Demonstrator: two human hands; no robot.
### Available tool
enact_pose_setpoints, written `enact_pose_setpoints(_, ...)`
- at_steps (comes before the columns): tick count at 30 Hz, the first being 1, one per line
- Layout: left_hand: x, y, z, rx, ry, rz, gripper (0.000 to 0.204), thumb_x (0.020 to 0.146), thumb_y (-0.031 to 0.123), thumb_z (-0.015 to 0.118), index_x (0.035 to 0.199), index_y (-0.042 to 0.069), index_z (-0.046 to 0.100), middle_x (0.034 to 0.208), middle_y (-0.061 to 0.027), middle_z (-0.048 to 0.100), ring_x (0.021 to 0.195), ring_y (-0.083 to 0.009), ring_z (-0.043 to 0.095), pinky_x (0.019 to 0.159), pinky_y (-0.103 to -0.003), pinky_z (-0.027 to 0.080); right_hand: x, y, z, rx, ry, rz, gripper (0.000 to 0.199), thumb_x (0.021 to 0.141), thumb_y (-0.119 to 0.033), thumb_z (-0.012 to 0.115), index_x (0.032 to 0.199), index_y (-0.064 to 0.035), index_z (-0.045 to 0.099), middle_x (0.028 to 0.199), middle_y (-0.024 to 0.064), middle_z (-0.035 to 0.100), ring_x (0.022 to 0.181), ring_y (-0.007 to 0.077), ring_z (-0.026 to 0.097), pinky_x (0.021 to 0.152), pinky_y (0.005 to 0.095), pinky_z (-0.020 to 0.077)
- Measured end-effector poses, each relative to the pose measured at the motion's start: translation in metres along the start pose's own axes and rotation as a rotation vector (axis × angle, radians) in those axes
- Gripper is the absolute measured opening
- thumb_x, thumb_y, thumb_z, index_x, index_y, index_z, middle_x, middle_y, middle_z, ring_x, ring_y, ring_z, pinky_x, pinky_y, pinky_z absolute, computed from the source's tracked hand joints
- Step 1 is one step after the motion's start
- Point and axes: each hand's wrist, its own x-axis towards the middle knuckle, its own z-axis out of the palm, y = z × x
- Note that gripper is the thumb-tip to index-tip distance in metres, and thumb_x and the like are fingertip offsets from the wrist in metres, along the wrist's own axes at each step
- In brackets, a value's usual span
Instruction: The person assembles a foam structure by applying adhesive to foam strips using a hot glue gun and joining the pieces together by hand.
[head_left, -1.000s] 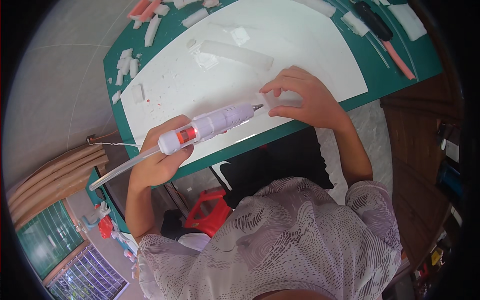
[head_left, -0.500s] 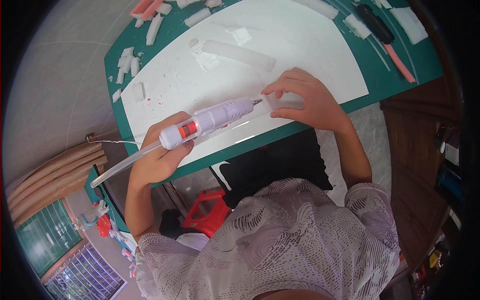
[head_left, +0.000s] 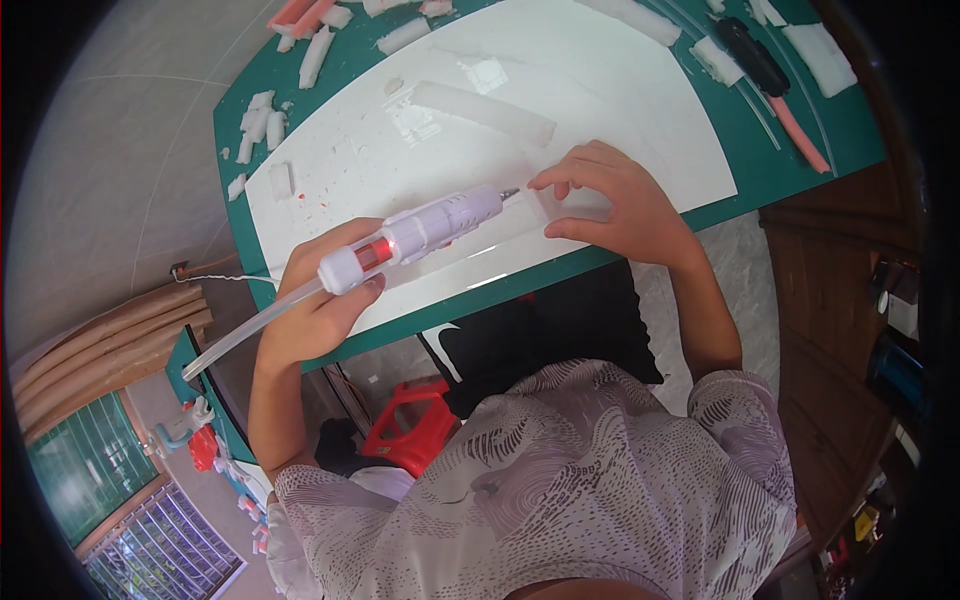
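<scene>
we sit at a bench [head_left: 560, 275] covered by a green cutting mat [head_left: 800, 170], and on that lies a large white sheet [head_left: 600, 100] that takes up most of the working space. on the sheet, near its front edge, rests a pale foam strip [head_left: 575, 205], long and flat, and a second white foam bar [head_left: 485, 112] lies further back; short foam offcuts [head_left: 262, 118] are scattered along the mat's left side, with a black-handled tool [head_left: 750, 55] and a pink one [head_left: 798, 135] off to the right. our left hand [head_left: 320, 300] is clenched round the grip of a white glue gun [head_left: 420, 230] with a red glow in its body and a clear glue stick [head_left: 245, 330] trailing out behind; the metal nozzle [head_left: 508, 193] points at the end of the pale foam strip, touching it or just short of it, we cannot tell which. our right hand [head_left: 620, 205] presses down on that strip with spread fingertips, pinning rather than gripping it. we judge the foam to be very light, a little brittle and easily dented, so it wants a flat, gentle hold on its broad face, away from the hot tip. the gun seems light and rigid, best held by its handle, with skin kept clear of the nozzle.
</scene>
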Motion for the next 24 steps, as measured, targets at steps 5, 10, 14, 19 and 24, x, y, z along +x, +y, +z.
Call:
enact_pose_setpoints(5, -0.012, -0.013, -0.007, -0.125, 0.116, -0.004, 0.037, 0.076, 0.003, 0.065, 0.112, -0.006, 0.063, 0.084, -0.0092, 0.064, 0.076, -0.0137, 0.056, 0.068, -0.029, 0.045, 0.000, -0.002, 0.000, -0.017, -0.001, 0.010, 0.042, 0.074, -0.017, 0.085, 0.114, -0.0110, 0.071, 0.091, 0.0028, 0.063, 0.093, 0.0233, 0.058, 0.086, 0.0353, 0.0473)
enact_pose_setpoints(10, -0.026, -0.009, -0.012, -0.217, 0.180, -0.017, 0.032, 0.076, 0.004, 0.064, 0.107, -0.005, 0.065, 0.080, -0.0026, 0.058, 0.073, -0.0106, 0.048, 0.066, -0.026, 0.041, 0.000, -0.001, -0.003, -0.010, -0.005, 0.011, 0.045, 0.073, -0.014, 0.085, 0.115, -0.0106, 0.070, 0.092, 0.0038, 0.063, 0.093, 0.0232, 0.059, 0.086, 0.0345, 0.0478)
enact_pose_setpoints(14, -0.042, -0.018, -0.021, -0.281, 0.224, -0.012, 0.028, 0.076, 0.005, 0.065, 0.102, -0.001, 0.066, 0.081, -0.0011, 0.060, 0.074, -0.0102, 0.052, 0.068, -0.026, 0.042, -0.002, -0.004, -0.011, 0.064, 0.008, 0.079, 0.046, 0.075, -0.013, 0.085, 0.118, -0.0102, 0.069, 0.094, 0.0054, 0.063, 0.091, 0.0205, 0.059, 0.086, 0.0322, 0.0481)
enact_pose_setpoints(19, -0.070, -0.032, -0.028, -0.372, 0.316, -0.047, 0.037, 0.076, 0.006, 0.069, 0.112, -0.002, 0.066, 0.089, -0.0028, 0.063, 0.079, -0.0117, 0.057, 0.072, -0.028, 0.046, -0.010, -0.017, -0.017, 0.137, 0.063, 0.131, 0.044, 0.076, -0.010, 0.084, 0.118, -0.0074, 0.068, 0.099, 0.0066, 0.065, 0.090, 0.0156, 0.059, 0.085, 0.0299, 0.0479)
enact_pose_setpoints(24, -0.106, -0.072, -0.025, -0.445, 0.389, -0.112, 0.042, 0.076, 0.004, 0.068, 0.118, -0.002, 0.064, 0.091, -0.0023, 0.064, 0.080, -0.0124, 0.059, 0.073, -0.029, 0.047, -0.033, -0.073, 0.013, 0.145, 0.136, 0.118, 0.038, 0.081, -0.009, 0.081, 0.116, -0.0050, 0.067, 0.085, 0.0038, 0.063, 0.074, 0.0134, 0.058, 0.070, 0.0261, 0.0504)
